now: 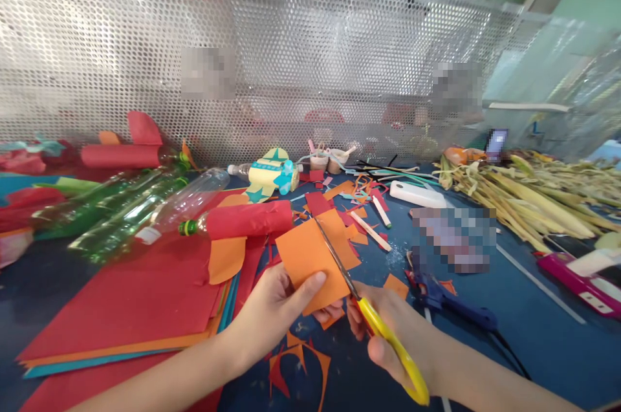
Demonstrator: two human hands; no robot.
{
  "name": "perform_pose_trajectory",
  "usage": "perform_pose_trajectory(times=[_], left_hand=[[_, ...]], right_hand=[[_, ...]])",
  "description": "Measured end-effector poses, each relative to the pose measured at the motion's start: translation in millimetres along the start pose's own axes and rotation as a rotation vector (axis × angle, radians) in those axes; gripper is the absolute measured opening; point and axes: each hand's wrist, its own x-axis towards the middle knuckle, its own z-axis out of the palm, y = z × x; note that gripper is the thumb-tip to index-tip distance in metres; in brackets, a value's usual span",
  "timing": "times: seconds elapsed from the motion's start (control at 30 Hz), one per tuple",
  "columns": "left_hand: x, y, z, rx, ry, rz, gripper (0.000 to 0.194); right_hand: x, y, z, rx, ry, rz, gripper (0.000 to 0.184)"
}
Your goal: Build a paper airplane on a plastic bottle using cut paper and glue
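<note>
Hands (274, 302) (398, 316) grasp orange paper (303, 250), left, and yellow-handled scissors (382, 326), right, whose far handle seems mostly hidden.

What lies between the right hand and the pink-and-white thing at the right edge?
In the head view, a dark blue glue gun lies there, nearer the right hand, then a long white stick, nearer the pink-and-white thing.

1 camera, worn on the person's head, gives the single view. It looks forward and down across the blue table (572, 354), near enough that the left hand (279, 302) and right hand (400, 310) show large below the middle, forearms (194, 367) entering from the lower edge. Farther off, it faces a perforated sheet (310, 43).
</note>
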Motion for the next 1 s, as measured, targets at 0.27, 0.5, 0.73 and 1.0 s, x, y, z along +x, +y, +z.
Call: perform_pose_trajectory(times=[0.27,0.5,0.73,1.0], left_hand=[[1.0,-0.2,0.4,-0.044,0.009,-0.006,0.027],[2.0,-2.0,0.3,-0.077,0.013,-0.024,0.032],[4.7,-6.7,-3.4,-0.029,-0.047,0.008,0.031],[6.6,-8.7,-4.9,0.007,-0.126,-0.052,0.031]], right_hand=[[-1.5,10.1,8.9,0.013,0.042,-0.004,0.062],[-1.7,13.9,13.8,0.037,0.102,-0.018,0.059],[-0.1,13.1,10.9,0.028,0.063,-0.032,0.061],[3.9,6.2,5.5,0.057,0.039,-0.050,0.062]])
